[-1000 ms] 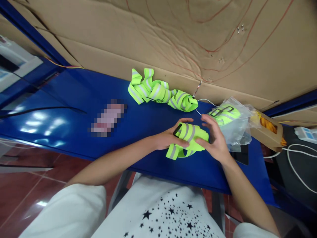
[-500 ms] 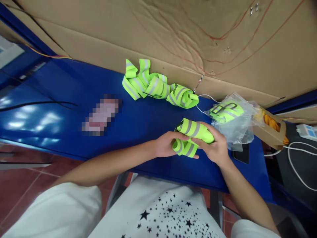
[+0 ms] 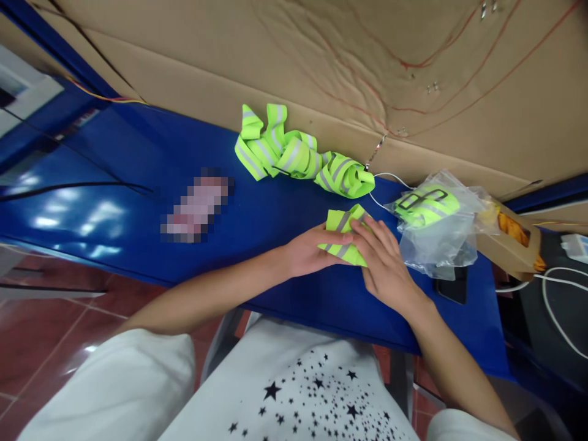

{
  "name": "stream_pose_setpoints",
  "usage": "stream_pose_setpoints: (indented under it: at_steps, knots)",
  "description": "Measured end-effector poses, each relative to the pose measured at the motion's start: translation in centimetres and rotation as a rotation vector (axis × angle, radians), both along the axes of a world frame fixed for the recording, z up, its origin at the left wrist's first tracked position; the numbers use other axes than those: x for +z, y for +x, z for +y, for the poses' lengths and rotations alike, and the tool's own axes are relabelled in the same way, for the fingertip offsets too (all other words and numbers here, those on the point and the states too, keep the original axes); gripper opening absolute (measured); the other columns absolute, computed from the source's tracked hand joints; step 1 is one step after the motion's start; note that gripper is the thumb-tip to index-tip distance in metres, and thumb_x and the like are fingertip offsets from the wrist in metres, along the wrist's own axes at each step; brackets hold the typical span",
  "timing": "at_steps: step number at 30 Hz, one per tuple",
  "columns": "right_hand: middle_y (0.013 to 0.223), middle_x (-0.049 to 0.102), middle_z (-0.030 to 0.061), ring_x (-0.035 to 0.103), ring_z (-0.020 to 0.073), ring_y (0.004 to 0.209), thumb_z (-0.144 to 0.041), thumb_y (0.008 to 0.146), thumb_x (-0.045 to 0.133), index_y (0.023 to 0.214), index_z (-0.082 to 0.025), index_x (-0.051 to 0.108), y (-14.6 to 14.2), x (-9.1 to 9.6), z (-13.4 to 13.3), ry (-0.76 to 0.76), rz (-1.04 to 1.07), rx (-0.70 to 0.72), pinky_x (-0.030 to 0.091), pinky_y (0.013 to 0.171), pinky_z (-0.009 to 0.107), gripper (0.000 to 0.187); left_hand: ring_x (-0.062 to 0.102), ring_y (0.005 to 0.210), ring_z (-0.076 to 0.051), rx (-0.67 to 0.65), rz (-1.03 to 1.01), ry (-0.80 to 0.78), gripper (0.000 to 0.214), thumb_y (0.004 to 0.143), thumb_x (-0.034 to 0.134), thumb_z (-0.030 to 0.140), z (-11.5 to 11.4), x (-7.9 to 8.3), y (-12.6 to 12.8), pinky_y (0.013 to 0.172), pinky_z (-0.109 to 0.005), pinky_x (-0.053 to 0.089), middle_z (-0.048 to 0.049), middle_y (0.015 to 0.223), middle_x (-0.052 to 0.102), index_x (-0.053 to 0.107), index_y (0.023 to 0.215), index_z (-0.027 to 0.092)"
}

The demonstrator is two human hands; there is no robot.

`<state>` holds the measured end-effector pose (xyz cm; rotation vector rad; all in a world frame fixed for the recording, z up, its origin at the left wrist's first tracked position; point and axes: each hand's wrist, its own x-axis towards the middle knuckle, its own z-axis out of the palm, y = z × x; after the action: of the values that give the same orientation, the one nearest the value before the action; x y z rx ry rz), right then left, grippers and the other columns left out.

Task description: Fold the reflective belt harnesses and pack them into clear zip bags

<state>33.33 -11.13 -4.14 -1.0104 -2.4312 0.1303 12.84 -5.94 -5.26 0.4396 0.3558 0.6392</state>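
A folded reflective band (image 3: 342, 236) is pressed flat on the blue table (image 3: 138, 202) near its front edge. It is pinched at its left side by the left hand (image 3: 307, 251) and covered by the flattened right hand (image 3: 383, 263). A pile of loose bands (image 3: 298, 160) is located just behind it, and a plastic bag (image 3: 436, 226) to its right.

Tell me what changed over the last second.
The reflective band, a loose bundle lifted between both hands, is now folded flat and pressed on the table: left hand pinches it, right hand lies open on it. The band pile and bag stayed put.
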Motion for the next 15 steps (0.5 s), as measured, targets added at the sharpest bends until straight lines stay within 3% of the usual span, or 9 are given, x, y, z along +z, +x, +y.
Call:
stream_pose_setpoints:
  at_steps: [2, 4, 6, 9, 12, 15]
  knots:
    - [0.174, 0.031, 0.0088, 0.017, 0.0312, 0.166, -0.009, 0.098, 0.05, 0.171, -0.028, 0.013, -0.2, 0.0, -0.2, -0.099, 0.033, 0.035, 0.024, 0.131, 0.069, 0.084, 0.074, 0.104, -0.021, 0.014, 0.023, 0.045, 0.042, 0.072, 0.091, 0.023, 0.3, 0.0, 0.0, 0.096, -0.032, 0.057, -0.0055, 0.11, 0.079, 0.079, 0.112, 0.019]
    - [0.176, 0.025, 0.0091, 0.014, 0.0334, 0.166, -0.019, 0.099, 0.057, 0.169, -0.028, 0.017, -0.2, 0.1, -0.2, -0.22, 0.119, 0.08, 0.02, 0.132, 0.069, 0.082, 0.072, 0.112, -0.023, 0.038, 0.035, 0.087, 0.045, 0.072, 0.089, 0.021, 0.6, 0.0, 0.0, 0.101, -0.032, 0.055, -0.0073, 0.117, 0.078, 0.078, 0.116, 0.018]
    - [0.172, 0.033, 0.0079, 0.023, 0.0331, 0.164, -0.025, 0.1, 0.061, 0.163, -0.031, 0.033, -0.1, 0.1, -0.2, -0.313, 0.268, 0.071, 0.023, 0.133, 0.064, 0.07, 0.072, 0.111, -0.024, 0.048, 0.055, 0.113, 0.051, 0.07, 0.089, 0.017, 0.7, 0.0, 0.0, 0.099, -0.033, 0.055, -0.0088, 0.116, 0.078, 0.076, 0.119, 0.016]
    - [0.156, 0.052, 0.007, 0.045, 0.0299, 0.152, -0.03, 0.1, 0.063, 0.15, -0.035, 0.052, 0.3, -0.3, 0.2, -0.327, 0.512, -0.074, 0.038, 0.128, 0.055, 0.051, 0.073, 0.097, -0.023, 0.04, 0.096, 0.115, 0.058, 0.065, 0.091, 0.012, 0.6, -0.2, 0.0, 0.088, -0.034, 0.057, -0.0089, 0.108, 0.077, 0.073, 0.12, 0.016]
    - [0.154, 0.052, 0.0086, 0.051, 0.0297, 0.145, -0.038, 0.097, 0.07, 0.152, -0.034, 0.048, 0.7, -1.0, 0.5, -0.318, 0.61, -0.2, 0.048, 0.121, 0.049, 0.06, 0.071, 0.098, -0.022, 0.039, 0.129, 0.163, 0.071, 0.062, 0.091, 0.008, 0.0, -0.4, 0.1, 0.085, -0.033, 0.057, -0.007, 0.114, 0.074, 0.066, 0.127, 0.022]
    - [0.155, 0.054, 0.009, 0.057, 0.0295, 0.14, -0.045, 0.095, 0.073, 0.155, -0.031, 0.046, 0.8, -1.2, 0.7, -0.447, 0.555, -0.173, 0.051, 0.116, 0.046, 0.067, 0.067, 0.113, -0.024, 0.056, 0.153, 0.308, 0.08, 0.063, 0.09, 0.008, -0.5, -0.7, 0.1, 0.089, -0.033, 0.056, -0.0063, 0.127, 0.068, 0.059, 0.133, 0.028]
